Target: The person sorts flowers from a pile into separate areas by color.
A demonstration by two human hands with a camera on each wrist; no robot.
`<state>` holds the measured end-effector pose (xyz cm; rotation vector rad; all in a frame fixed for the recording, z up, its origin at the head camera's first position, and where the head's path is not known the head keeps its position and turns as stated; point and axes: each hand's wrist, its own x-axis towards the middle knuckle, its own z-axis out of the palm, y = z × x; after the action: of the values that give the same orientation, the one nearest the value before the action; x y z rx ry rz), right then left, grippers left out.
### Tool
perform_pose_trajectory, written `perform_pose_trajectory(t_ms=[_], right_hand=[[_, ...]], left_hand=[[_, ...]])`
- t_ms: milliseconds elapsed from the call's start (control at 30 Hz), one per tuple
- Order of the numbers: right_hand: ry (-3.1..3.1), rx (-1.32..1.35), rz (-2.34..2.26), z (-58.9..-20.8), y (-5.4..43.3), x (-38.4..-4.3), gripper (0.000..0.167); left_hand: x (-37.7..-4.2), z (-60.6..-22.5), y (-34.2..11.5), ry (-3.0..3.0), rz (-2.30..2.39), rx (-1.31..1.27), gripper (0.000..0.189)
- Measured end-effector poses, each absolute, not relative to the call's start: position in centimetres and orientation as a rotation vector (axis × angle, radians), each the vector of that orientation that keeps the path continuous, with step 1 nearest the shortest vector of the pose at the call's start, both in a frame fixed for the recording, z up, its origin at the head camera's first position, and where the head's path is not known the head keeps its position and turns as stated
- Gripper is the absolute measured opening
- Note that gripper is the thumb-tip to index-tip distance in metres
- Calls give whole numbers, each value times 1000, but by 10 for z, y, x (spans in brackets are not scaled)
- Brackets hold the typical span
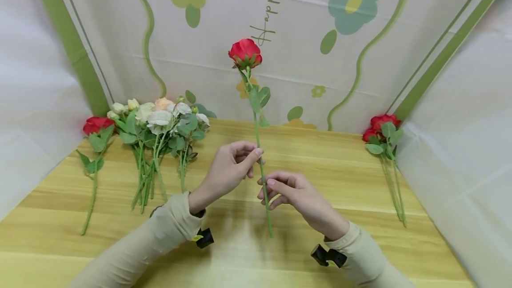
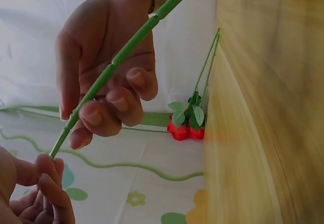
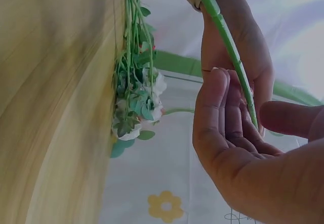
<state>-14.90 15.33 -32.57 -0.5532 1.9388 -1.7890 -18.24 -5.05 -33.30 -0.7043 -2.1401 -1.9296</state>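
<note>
A single red rose point(image 1: 245, 52) with a long green stem stands nearly upright above the table in the head view. My left hand point(image 1: 230, 166) pinches the middle of its stem between thumb and fingers. Lower down, my right hand point(image 1: 298, 194) loosely holds the stem, its curled fingers behind and its thumb beside it. The cut end of the stem point(image 2: 129, 47) points back past the right palm in the left wrist view. From the right wrist, the same stem point(image 3: 228, 39) runs between the right thumb and fingers, with the left hand point(image 3: 238, 37) beyond.
White and peach flowers point(image 1: 160, 119) lie in a bunch at the left of the wooden table point(image 1: 320, 243). Another red rose point(image 1: 98, 126) lies left of them. Red roses point(image 1: 384, 123) lie near the right edge. A printed cloth point(image 1: 296, 70) hangs behind.
</note>
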Motion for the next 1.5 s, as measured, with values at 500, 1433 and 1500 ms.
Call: perform_pose_trajectory(t_ms=[500, 1433, 1500], right_hand=[[2062, -641, -1782, -321, 157, -149, 22], [2332, -853, -1717, -320, 177, -152, 13], [2452, -788, -1682, -321, 189, -157, 14]], left_hand=[[-177, -333, -44, -2124, -1812, -845, 16], [-175, -329, -45, -2114, -1634, -1150, 15], [-176, -330, -49, -2193, -1574, -1166, 19]])
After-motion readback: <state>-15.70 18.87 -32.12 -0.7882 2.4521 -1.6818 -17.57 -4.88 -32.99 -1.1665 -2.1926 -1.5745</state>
